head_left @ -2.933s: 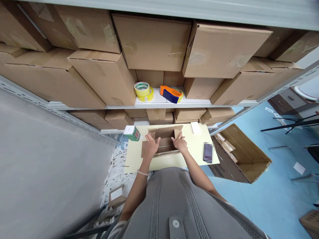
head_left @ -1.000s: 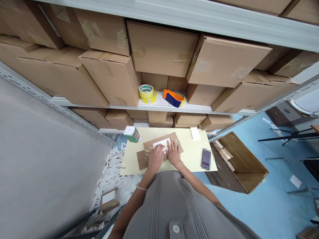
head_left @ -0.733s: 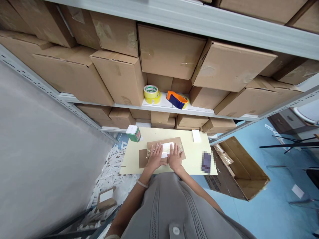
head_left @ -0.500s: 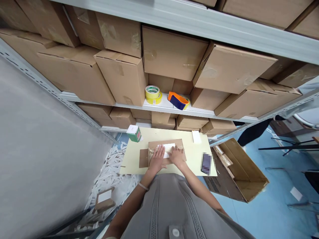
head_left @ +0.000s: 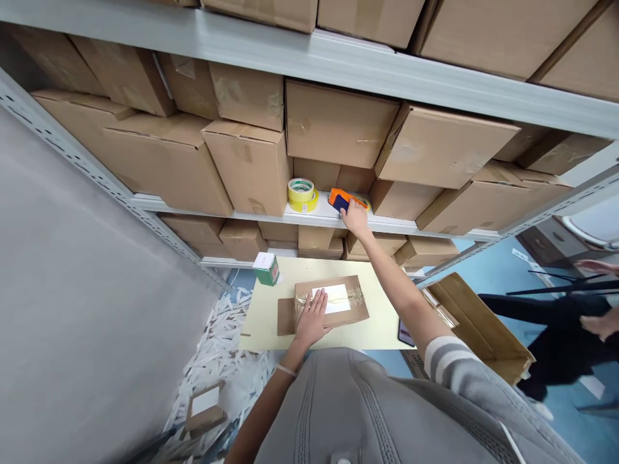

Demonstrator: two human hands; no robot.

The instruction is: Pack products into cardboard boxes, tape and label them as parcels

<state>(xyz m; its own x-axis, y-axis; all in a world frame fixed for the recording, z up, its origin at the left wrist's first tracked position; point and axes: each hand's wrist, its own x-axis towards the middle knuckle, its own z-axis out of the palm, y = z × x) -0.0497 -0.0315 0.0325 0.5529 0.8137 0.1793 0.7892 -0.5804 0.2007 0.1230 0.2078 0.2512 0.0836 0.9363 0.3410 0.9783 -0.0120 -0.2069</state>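
A flat cardboard box with a white label and clear tape over it lies on the pale yellow tabletop. My left hand rests on the box's left part, fingers stretched out. Up on the shelf, my right hand is closed around the orange and dark blue tape dispenser, hiding part of it. Yellow tape rolls are stacked just left of the dispenser. Under the box's left side, a brown cardboard piece sticks out.
A green and white small box stands at the table's back left. A phone lies near my right forearm. Cardboard boxes fill the shelves. An open carton stands on the right, with another person beyond. Paper strips cover the left floor.
My right hand has left the box and reached up to the tape dispenser on the shelf. My left hand stays on the box. Another person has come into view at the right.
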